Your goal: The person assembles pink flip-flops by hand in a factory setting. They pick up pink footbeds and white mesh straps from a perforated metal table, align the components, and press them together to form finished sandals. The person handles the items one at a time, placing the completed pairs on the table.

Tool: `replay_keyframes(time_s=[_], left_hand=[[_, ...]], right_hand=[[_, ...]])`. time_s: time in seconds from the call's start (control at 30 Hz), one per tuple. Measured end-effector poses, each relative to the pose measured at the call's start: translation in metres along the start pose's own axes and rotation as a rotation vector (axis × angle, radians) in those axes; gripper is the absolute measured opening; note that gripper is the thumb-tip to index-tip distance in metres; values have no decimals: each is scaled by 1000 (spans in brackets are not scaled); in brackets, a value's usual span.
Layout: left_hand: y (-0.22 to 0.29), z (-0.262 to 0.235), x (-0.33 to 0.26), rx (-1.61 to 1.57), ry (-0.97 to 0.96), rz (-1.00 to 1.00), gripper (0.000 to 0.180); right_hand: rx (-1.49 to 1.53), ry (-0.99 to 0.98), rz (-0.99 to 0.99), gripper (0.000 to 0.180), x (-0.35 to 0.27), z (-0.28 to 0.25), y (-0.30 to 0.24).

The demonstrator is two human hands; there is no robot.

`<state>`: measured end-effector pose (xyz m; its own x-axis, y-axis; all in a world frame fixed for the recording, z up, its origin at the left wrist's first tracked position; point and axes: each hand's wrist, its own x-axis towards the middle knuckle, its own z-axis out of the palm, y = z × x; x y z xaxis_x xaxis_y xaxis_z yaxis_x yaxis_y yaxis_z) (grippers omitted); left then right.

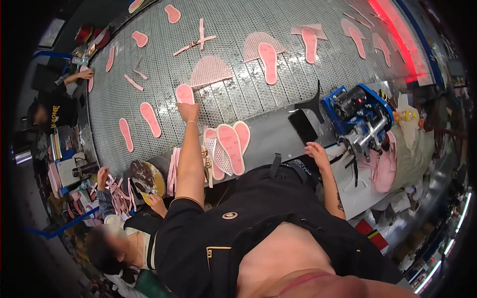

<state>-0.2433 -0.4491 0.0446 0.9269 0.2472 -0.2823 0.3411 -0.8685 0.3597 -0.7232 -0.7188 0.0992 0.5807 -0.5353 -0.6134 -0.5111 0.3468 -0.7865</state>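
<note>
My left hand [189,112] reaches over a metal mesh conveyor belt, its fingers closed on the near end of a pink insole [184,92]. Just beyond lies a pink mesh shoe upper piece [210,71]. My right hand [316,153] hangs by the table edge below a black phone [302,126], fingers loosely apart and nothing in them. Between my arms, several pink insoles [231,147] rest in a pile on the grey ledge, with a white mesh piece [214,153] among them.
More pink insoles [150,120] and straps [195,44] are spread on the belt [169,64]. A blue-framed motor [355,107] stands at right, and a red glow [392,35] lights the far right. One co-worker [141,233] sits at left; another's hand [86,74] touches the belt's far-left edge.
</note>
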Motion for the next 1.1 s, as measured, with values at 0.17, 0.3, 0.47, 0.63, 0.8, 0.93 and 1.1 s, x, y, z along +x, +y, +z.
replay_keyframes(time_s=[0.17, 0.3, 0.47, 0.63, 0.8, 0.93, 1.1], left_hand=[[-9, -28, -41, 51, 55, 33, 111], [3, -30, -55, 48, 5, 9, 109], [-2, -20, -60, 14, -49, 46, 112], [1, -21, -72, -5, -16, 121, 108], [23, -13, -81, -90, -31, 167, 106], [17, 5, -79, -151, 26, 243, 103], [10, -7, -102, -157, 24, 140, 101]], right_hand=[[-27, 104, 39, 29, -53, -32, 55], [-57, 86, 28, 28, -72, -36, 73], [-63, -90, -185, 31, -39, 8, 31], [-463, -342, -534, 43, 58, 117, -61], [-736, -427, -739, 57, 173, 222, -105], [-976, -334, -963, 70, 218, 280, -119], [-1178, -273, -1199, 74, 280, 303, -92]])
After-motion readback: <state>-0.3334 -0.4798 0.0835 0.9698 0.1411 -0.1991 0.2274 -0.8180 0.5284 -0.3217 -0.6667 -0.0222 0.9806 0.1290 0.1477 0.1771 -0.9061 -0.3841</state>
